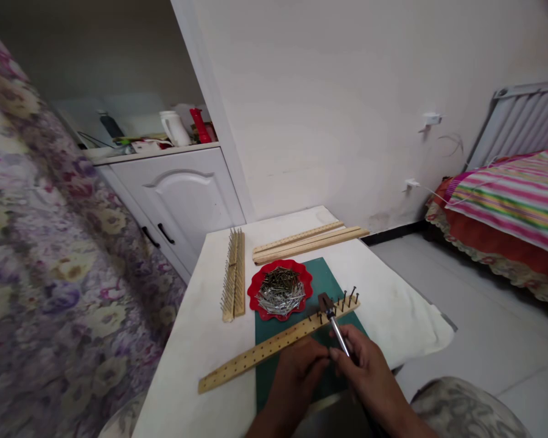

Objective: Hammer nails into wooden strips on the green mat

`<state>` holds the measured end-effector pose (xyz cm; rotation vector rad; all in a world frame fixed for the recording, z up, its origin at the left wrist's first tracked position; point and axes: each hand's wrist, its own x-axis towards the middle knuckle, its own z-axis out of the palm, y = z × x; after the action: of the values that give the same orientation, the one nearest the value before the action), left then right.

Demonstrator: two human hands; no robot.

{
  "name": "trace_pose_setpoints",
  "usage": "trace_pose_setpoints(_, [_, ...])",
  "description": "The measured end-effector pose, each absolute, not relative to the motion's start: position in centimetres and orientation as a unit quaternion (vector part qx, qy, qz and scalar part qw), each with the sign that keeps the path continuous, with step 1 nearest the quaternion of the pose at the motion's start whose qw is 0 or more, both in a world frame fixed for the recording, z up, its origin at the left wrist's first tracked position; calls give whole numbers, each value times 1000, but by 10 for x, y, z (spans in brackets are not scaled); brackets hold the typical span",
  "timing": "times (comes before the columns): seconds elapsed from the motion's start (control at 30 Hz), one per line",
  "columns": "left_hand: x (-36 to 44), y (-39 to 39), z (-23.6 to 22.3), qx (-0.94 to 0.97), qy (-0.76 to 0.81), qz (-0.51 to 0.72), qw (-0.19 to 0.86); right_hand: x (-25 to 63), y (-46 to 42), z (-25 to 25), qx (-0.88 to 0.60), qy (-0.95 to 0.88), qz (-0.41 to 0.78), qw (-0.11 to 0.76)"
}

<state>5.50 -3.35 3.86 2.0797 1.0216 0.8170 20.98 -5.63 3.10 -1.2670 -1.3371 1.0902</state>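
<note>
My right hand (pixel 368 365) is closed around a hammer (pixel 340 334) with a shiny metal shaft; its dark head (pixel 325 302) is over a wooden strip. My left hand (pixel 299 368) has its fingers pinched together close to my right fingertips; what they hold, if anything, is too small to make out. The wooden strip (pixel 256 353) has rows of holes and lies slantwise on a green mat (pixel 274 380). Several dark nails or screws (pixel 346 299) stand in its right end. Beyond the strip, a red scalloped bowl (pixel 307 277) contains many silver and brass-coloured nails or screws (pixel 281 298).
Two strips full of upright nails (pixel 234 277) lie on the left of the white table (pixel 187 365). More wooden strips (pixel 310 242) lie at the back near the wall. A cabinet (pixel 178 194) and floral curtain (pixel 64 255) are at left, a bed (pixel 506 213) at right.
</note>
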Motion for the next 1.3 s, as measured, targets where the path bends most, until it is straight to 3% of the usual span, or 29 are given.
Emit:
trace_pose_setpoints(0.23, [48, -16, 26, 719, 481, 405, 297, 210, -59, 38, -500, -490, 526, 483])
trace_pose_setpoints(0.43, [51, -1, 11, 658, 544, 404, 329, 212, -61, 42, -499, -481, 535, 484])
trace_pose_setpoints(0.9, [58, 2, 8, 674, 540, 409, 293, 211, -61, 42, -506, -497, 514, 483])
trace_pose_setpoints(1.3, [60, 5, 4, 707, 536, 394, 241, 213, -65, 41, -446, -470, 600, 469])
